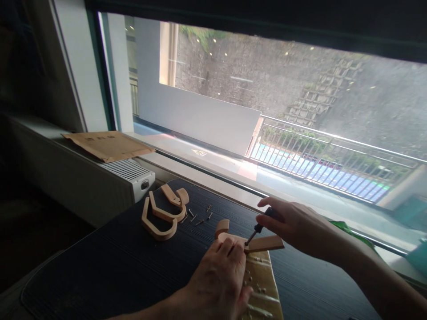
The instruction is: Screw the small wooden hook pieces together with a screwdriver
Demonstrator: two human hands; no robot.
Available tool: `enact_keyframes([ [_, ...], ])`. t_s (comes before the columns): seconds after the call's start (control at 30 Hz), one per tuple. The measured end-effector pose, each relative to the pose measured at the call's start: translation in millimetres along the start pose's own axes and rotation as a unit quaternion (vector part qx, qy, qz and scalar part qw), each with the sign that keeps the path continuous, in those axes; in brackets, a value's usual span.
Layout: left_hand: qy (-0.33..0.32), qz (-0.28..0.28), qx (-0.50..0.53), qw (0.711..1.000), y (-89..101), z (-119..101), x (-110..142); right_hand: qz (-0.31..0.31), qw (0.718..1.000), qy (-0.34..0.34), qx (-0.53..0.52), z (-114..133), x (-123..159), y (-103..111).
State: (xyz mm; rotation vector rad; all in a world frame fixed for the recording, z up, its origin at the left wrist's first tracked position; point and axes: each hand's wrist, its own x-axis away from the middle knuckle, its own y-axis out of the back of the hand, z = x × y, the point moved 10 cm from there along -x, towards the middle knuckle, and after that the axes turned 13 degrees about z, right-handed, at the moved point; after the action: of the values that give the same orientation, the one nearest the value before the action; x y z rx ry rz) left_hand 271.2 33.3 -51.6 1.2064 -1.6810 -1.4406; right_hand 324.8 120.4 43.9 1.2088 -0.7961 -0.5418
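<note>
Under the window (213, 89), on the dark desk (110, 262), one hook (267, 243) lies across a yellowish board (267, 275), its work seemingly unfinished: left hand (220, 271) clasps it, right hand (283, 220) pinches a screwdriver (259, 227). Other hooks (159, 235) and loose screws (192, 218) wait apart.

Left hand (220, 275) blocks a chunk of the wooden hook (267, 243) at lower center, and the tan board (267, 278) under it runs off the bottom edge. Right hand (288, 220) hides part of the screwdriver (258, 228) handle; can't make out what the tip's touching. Envelope (116, 149) print, mid left, is too blurry to read. Green thing (348, 230) at lower right is half behind the right arm (363, 269), no clue what it is.
</note>
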Motion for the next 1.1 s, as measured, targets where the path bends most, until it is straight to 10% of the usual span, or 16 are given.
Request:
enact_keyframes([
  [0.33,-0.003,-0.033,0.029,0.999,7.1,-1.0,1.2,-0.047,0.984,0.066,-0.157,-18.2,16.4,8.8],
  [0.57,-0.022,-0.060,-0.015,0.998,11.2,-3.4,-1.1,-0.309,0.877,-0.067,-0.361,-137.1,128.2,25.6],
  [0.87,-0.084,-0.076,-0.090,0.989,27.3,-11.4,-2.0,-0.255,0.921,-0.183,-0.231,-232.1,211.2,-70.7],
  [1.1,-0.053,-0.083,-0.110,0.989,11.1,-5.0,-5.1,-0.178,0.968,-0.090,-0.150,-216.0,186.4,-127.2],
])
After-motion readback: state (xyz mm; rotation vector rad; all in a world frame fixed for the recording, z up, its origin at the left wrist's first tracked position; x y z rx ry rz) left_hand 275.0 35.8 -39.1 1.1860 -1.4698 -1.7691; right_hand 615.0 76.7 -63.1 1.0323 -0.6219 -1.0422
